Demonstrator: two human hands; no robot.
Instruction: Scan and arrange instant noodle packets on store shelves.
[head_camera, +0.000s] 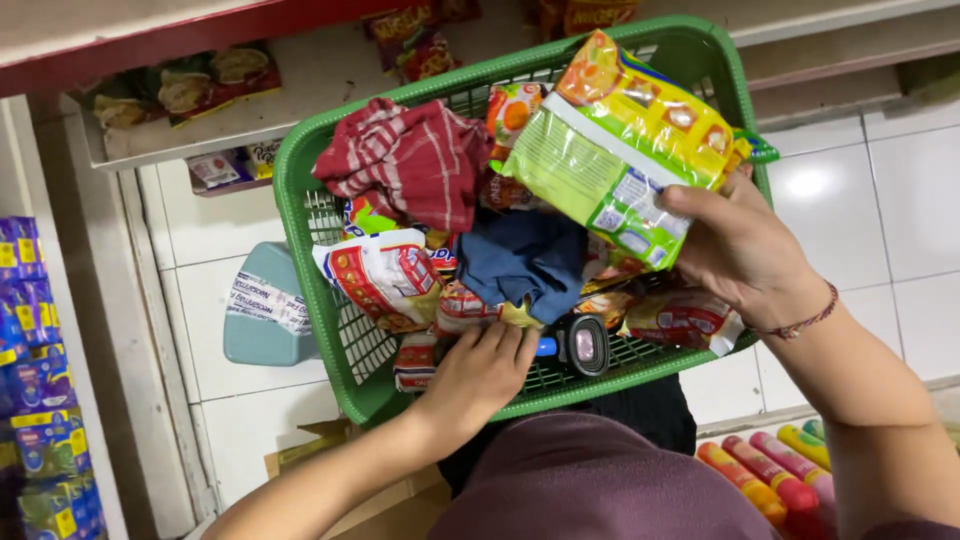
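Observation:
A green plastic basket (300, 240) rests on my lap, full of snack packets and cloths. My right hand (745, 250) grips a large green and yellow snack packet (625, 145) above the basket's right side. My left hand (480, 375) reaches into the basket's near edge, fingers on a small packet (465, 308). Beside it lies a black handheld scanner (583, 345) with a blue handle. A red striped cloth (410, 160) and a dark blue cloth (525, 260) lie among the packets, next to a white and red packet (380, 275).
Shelves above hold more snack packets (185, 90). A pale blue stool (262, 310) stands on the white tiled floor at left. Blue packets (30, 370) stack at the far left. Colourful tubes (775, 470) lie at lower right. A cardboard box (330, 450) sits below the basket.

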